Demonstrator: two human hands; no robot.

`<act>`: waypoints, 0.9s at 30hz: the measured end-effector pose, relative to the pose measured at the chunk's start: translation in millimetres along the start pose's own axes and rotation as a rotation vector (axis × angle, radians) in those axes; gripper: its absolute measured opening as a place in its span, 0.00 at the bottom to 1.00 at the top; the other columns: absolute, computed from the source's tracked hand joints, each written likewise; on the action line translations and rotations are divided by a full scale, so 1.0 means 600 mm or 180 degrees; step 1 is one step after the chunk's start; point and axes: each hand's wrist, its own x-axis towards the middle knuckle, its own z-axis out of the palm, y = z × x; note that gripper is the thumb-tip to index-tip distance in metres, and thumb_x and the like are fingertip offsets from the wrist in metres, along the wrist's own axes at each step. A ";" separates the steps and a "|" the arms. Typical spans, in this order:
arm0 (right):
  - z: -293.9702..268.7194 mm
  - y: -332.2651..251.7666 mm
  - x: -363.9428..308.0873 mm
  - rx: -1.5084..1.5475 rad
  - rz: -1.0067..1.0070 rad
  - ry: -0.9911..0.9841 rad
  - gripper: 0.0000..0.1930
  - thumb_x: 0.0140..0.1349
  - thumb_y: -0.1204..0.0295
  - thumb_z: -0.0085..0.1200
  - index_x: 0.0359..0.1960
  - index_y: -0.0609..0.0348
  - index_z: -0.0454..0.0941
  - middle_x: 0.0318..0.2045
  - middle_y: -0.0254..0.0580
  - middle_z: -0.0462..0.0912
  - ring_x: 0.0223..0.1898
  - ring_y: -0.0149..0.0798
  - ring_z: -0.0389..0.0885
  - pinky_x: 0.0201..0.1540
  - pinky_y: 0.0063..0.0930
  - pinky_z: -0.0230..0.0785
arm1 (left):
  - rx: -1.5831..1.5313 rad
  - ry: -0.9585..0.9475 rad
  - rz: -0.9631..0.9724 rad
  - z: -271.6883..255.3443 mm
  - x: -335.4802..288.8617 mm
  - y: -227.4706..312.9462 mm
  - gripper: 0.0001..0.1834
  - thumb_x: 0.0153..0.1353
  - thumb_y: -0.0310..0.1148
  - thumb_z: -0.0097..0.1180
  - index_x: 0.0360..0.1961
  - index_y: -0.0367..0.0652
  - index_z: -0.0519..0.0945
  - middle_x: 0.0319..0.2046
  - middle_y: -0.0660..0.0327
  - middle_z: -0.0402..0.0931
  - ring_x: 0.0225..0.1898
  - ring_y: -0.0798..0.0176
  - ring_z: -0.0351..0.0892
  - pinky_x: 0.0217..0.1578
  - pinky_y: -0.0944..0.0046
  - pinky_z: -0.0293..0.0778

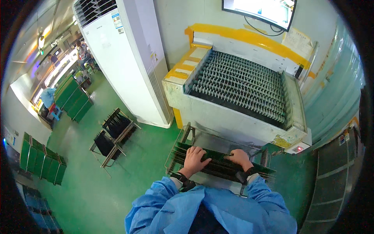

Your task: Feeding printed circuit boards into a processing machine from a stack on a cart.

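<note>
Several thin dark green panels (218,163) stand on edge, side by side, in a metal rack (188,130) in front of me. My left hand (194,159) is closed over the top edge of a panel at the left part of the row, its thumb pointing right. A short way to the right, my right hand (239,158) grips along the top edge too, fingers bent. How far the fingers reach down between the panels is hidden. Dark bands circle both wrists, below blue sleeves.
Beyond the rack stands a roller conveyor machine (237,87) under a wall screen (261,11). A tall white air conditioner (120,58) is to its left. Another rack with dark panels (115,132) and green panel stacks (42,158) stand leftward. A grey panelled unit (333,179) is at right. People work far left.
</note>
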 end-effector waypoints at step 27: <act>-0.163 -0.078 -0.128 -0.0330 -0.1018 0.0518 0.17 0.57 0.55 0.63 0.35 0.57 0.85 0.31 0.57 0.84 0.38 0.63 0.82 0.41 0.54 0.73 | 0.0247 -0.0312 0.0125 0.006 -0.022 0.003 0.26 0.60 0.60 0.57 0.30 0.46 0.87 0.34 0.57 0.81 0.46 0.52 0.78 0.50 0.52 0.67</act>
